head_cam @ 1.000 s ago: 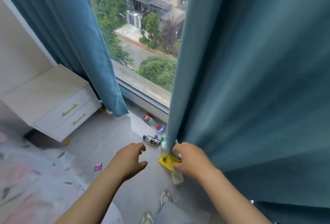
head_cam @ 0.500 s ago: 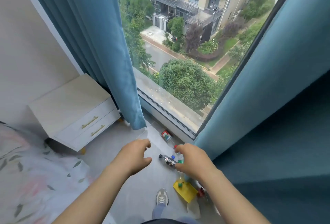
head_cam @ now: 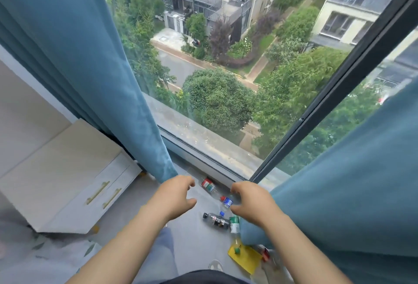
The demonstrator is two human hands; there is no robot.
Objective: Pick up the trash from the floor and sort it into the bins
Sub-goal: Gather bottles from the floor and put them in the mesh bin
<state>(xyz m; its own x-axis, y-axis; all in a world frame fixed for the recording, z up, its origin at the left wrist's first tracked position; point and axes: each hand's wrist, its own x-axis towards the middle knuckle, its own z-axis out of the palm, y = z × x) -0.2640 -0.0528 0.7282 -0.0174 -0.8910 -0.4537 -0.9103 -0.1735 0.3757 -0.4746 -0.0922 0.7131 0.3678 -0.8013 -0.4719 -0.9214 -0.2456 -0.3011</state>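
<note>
Several plastic bottles lie on the grey floor below the window: one with a red-and-green label (head_cam: 209, 185), a small one with a blue label (head_cam: 227, 202), a dark one (head_cam: 215, 219) and one with a green label (head_cam: 234, 224). A yellow flat packet (head_cam: 246, 260) lies nearer my feet, with a red scrap (head_cam: 266, 255) and clear plastic (head_cam: 272, 269) beside it. My left hand (head_cam: 173, 199) hovers left of the bottles, fingers loosely curled and holding nothing. My right hand (head_cam: 251, 202) hovers above them at the right curtain's edge, fingers curled, nothing seen in it. No bins are in view.
A white two-drawer cabinet (head_cam: 67, 177) stands at the left. Blue curtains hang on the left (head_cam: 101, 80) and the right (head_cam: 350, 193) of a floor-level window (head_cam: 221, 161). A leaf-patterned bedcover (head_cam: 34, 258) fills the lower left. My shoe (head_cam: 214, 264) is on the floor.
The right curtain has been drawn aside to the right, uncovering the window and more trash. The view has tilted up, and both hands have moved forward over the bottles.
</note>
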